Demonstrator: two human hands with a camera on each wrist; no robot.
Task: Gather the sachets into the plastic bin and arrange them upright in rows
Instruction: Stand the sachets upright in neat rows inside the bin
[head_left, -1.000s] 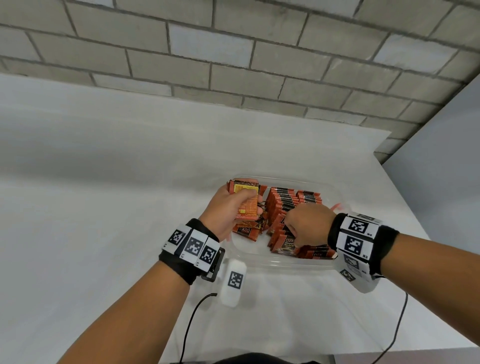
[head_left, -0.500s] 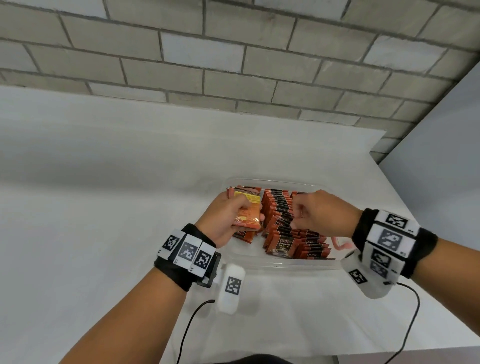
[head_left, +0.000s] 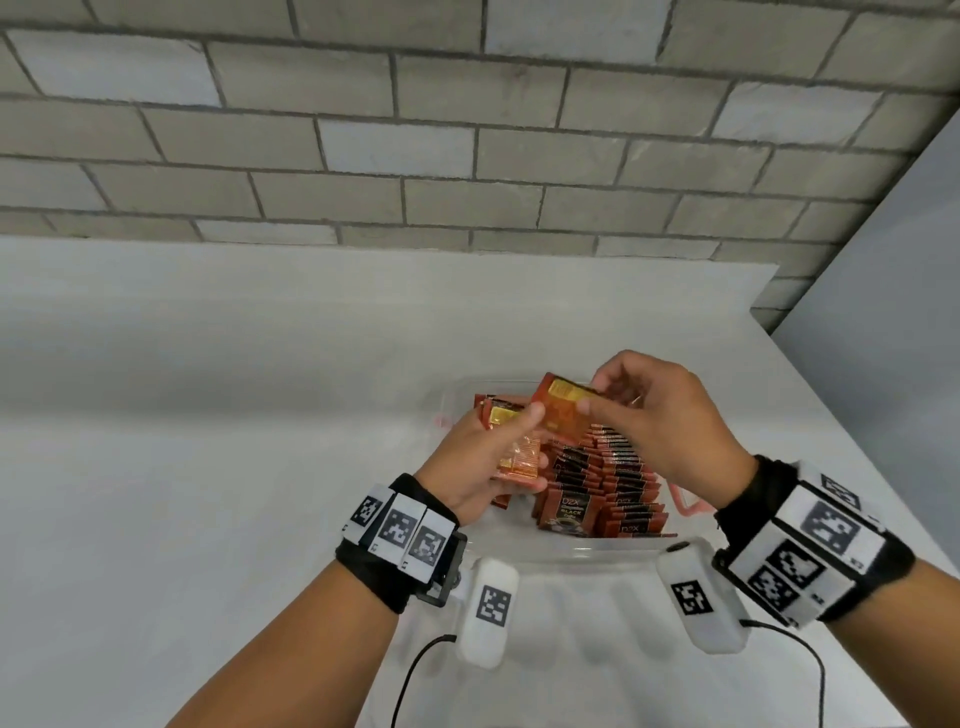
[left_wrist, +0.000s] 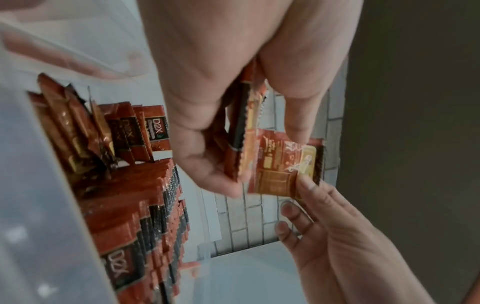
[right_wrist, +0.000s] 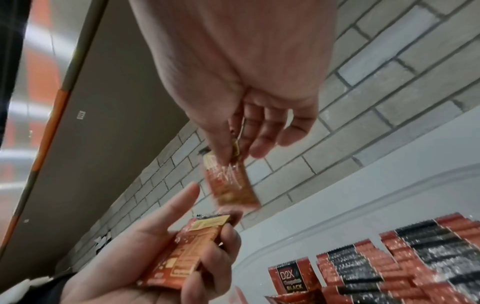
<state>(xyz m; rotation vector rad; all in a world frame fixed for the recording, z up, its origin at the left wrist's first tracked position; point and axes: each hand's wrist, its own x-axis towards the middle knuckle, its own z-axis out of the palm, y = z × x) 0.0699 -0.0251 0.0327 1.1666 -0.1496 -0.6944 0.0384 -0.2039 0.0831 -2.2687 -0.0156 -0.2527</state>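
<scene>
Left hand (head_left: 485, 457) grips a small stack of sachets (head_left: 519, 457), right hand (head_left: 670, 421) pinches one sachet (head_left: 563, 415) at its fingertips above the plastic bin (head_left: 566, 551); best lower it edge-first, upright, beside the standing rows (head_left: 602, 483) beneath the fingers.

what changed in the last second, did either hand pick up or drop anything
The right hand left the rows of sachets, rose, and now pinches a single sachet above the plastic bin. The left hand keeps gripping its stack of sachets. Rows and bin stayed put.
</scene>
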